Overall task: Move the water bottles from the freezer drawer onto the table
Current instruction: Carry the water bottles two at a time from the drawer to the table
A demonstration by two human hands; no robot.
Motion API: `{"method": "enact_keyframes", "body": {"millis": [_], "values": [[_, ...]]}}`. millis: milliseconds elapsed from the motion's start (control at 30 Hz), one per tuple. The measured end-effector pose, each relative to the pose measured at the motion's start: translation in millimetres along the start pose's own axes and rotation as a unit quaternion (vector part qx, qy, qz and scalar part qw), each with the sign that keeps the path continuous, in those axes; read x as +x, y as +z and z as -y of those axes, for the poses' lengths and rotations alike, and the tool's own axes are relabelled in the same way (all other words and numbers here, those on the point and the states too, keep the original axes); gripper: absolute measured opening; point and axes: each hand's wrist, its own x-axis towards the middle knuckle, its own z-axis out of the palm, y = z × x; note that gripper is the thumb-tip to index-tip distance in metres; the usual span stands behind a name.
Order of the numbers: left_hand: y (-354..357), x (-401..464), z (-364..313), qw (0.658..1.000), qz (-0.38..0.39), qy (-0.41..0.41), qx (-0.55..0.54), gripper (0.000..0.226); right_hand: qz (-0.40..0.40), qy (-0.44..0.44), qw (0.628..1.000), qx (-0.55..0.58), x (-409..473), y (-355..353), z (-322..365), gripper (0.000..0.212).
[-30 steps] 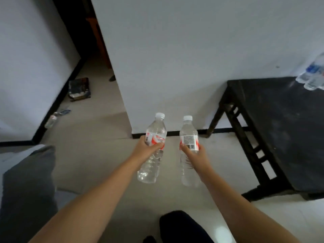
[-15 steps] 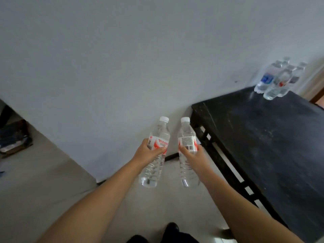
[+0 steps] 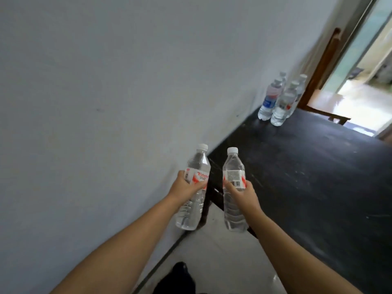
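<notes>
Carrying two bottles upright, the left hand (image 3: pixel 186 187) is wrapped around one bottle (image 3: pixel 194 187) and the right hand (image 3: pixel 244 193) around another (image 3: pixel 233 187) — fingers closed at the red-and-white labels. The table (image 3: pixel 318 177) lies ahead-right, nearer the right hand; a cluster of bottles (image 3: pixel 280 98) stands at its far corner. Label text is unreadable — a barcode shows.

Lighting: daylight from the bright open doorway (image 3: pixel 360 98) at upper right, overexposed to white, glaring on the pale floor beside it. Plain grey-white wall (image 3: pixel 106 81) left of the doorway evenly lit, dimmer. Matte black wooden table top (image 3: pixel 307 177) below the doorway shows faint sheen. Wide-angle distortion tilts and bends edge lines; overall soft, slight motion blur.
</notes>
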Motion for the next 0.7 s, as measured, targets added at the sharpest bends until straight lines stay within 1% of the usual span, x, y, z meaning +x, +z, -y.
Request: {"method": "enact_keyframes", "body": {"millis": [33,133,267,333,400,467,533,633,700], "values": [[-2,18,-10,1.000,0.013,0.004,0.007,0.055,-0.013,-0.001,1.000,0.011,9,2,9,0.058],[-1,72,-47,0.997,0.062,0.020,0.041,0.065,-0.072,0.003,0.996,0.050,35,2,34,0.051],[30,125,-79,0.989,0.120,0.042,0.076,0.070,-0.139,0.013,0.989,0.046,71,-12,50,0.062],[50,149,-93,0.985,0.140,0.050,0.086,0.074,-0.153,0.023,0.987,0.047,89,-24,59,0.068],[73,183,-103,0.980,0.153,0.067,0.106,0.081,-0.171,0.030,0.984,0.048,113,-41,66,0.070],[98,212,-118,0.977,0.153,0.084,0.123,0.079,-0.193,0.040,0.979,0.047,146,-59,69,0.066],[118,229,-140,0.977,0.134,0.093,0.136,0.071,-0.210,0.046,0.975,0.047,176,-75,72,0.060],[149,269,-169,0.981,0.079,0.062,0.166,0.073,-0.227,0.042,0.972,0.046,225,-100,82,0.061],[167,300,-181,0.984,0.076,0.044,0.155,0.074,-0.224,0.037,0.973,0.048,256,-114,90,0.062]]}}
